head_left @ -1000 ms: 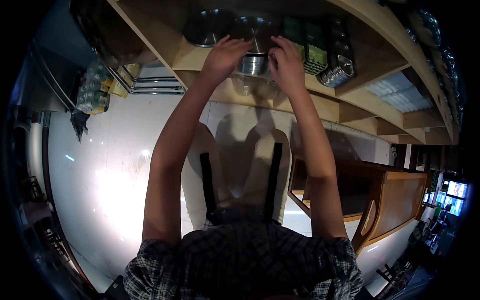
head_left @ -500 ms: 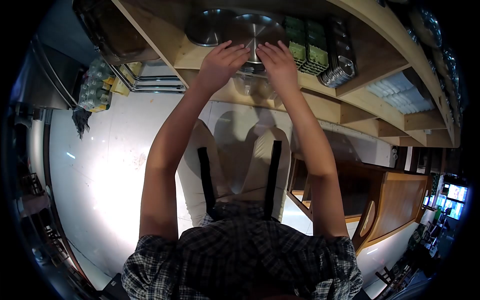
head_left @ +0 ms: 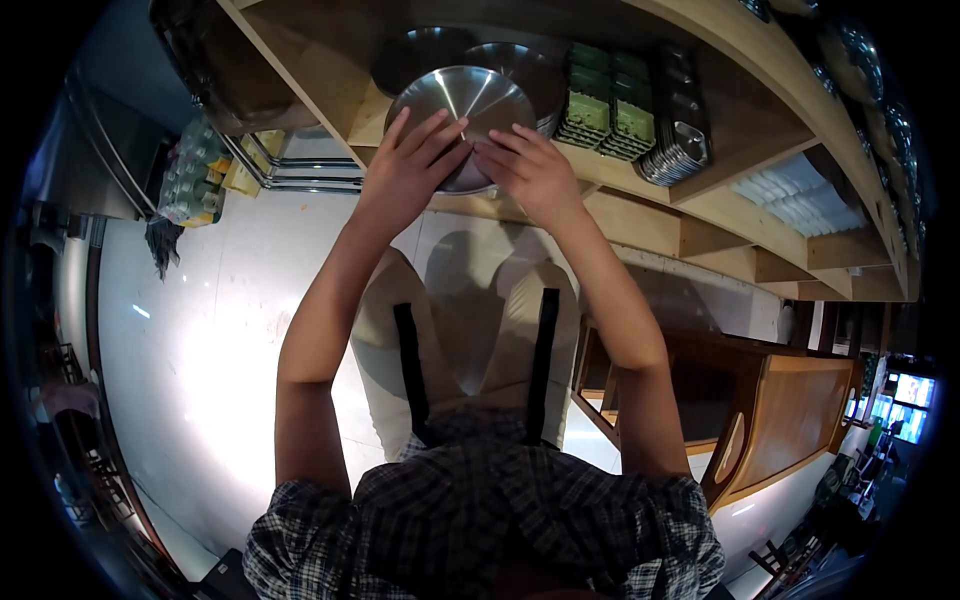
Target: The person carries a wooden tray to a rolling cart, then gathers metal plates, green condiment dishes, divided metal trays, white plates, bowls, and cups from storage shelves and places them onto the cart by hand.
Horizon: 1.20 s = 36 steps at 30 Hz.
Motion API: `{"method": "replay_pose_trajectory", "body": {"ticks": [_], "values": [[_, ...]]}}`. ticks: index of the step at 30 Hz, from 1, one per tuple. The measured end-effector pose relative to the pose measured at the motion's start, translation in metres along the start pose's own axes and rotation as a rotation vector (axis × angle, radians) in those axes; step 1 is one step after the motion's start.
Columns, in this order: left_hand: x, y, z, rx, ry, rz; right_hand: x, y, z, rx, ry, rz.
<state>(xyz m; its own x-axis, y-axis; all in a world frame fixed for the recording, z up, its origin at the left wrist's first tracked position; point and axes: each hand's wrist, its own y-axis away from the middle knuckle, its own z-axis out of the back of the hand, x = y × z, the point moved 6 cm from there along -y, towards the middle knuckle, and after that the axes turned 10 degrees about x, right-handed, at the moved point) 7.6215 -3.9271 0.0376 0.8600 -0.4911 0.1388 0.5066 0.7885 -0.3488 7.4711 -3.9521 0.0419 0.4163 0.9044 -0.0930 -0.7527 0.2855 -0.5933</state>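
Note:
A round shiny metal plate (head_left: 463, 95) is at the front edge of the wooden shelf, nearer me than the plates behind it. My left hand (head_left: 412, 165) lies on the plate's left and near part with its fingers spread. On the right and near part rests my right hand (head_left: 530, 170), fingers apart and stretched towards the middle. Whether either thumb grips the rim is hidden. Behind the plate, more round metal plates (head_left: 515, 62) stand on the shelf.
Right of the plates are stacked green trays (head_left: 606, 110) and a row of metal trays (head_left: 680, 150). White packs (head_left: 800, 190) lie in a farther compartment. Wooden furniture (head_left: 790, 420) stands at the right, bottles (head_left: 190, 175) at the left. The floor (head_left: 240, 270) is pale.
One metal plate has come away from the plates on the shelf, towards me and to the left. Both hands have moved with it, and the plates behind now show.

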Motion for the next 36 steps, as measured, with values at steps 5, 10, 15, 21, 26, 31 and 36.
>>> {"method": "replay_pose_trajectory", "body": {"ticks": [5,10,15,21,26,31,36], "values": [[0.005,-0.009,-0.011,-0.029,0.045,0.009,-0.019,-0.002,0.005,0.047,0.072,-0.306],[0.025,0.01,-0.015,-0.028,0.06,0.182,-0.05,0.008,-0.03,0.242,0.084,-0.415],[0.036,0.038,-0.016,-0.019,0.053,0.209,-0.059,0.017,-0.025,0.277,0.113,-0.339],[0.038,0.047,-0.008,-0.06,0.086,0.136,-0.065,0.012,-0.008,0.23,0.094,-0.271],[0.045,0.045,-0.009,-0.097,0.096,0.185,-0.079,0.011,-0.009,0.327,-0.126,-0.349],[0.049,0.03,-0.004,-0.141,0.107,0.219,-0.08,0.009,-0.003,0.275,-0.188,-0.317],[0.043,-0.011,-0.011,-0.149,0.148,0.214,-0.046,-0.003,0.0,0.194,0.071,-0.219]]}}
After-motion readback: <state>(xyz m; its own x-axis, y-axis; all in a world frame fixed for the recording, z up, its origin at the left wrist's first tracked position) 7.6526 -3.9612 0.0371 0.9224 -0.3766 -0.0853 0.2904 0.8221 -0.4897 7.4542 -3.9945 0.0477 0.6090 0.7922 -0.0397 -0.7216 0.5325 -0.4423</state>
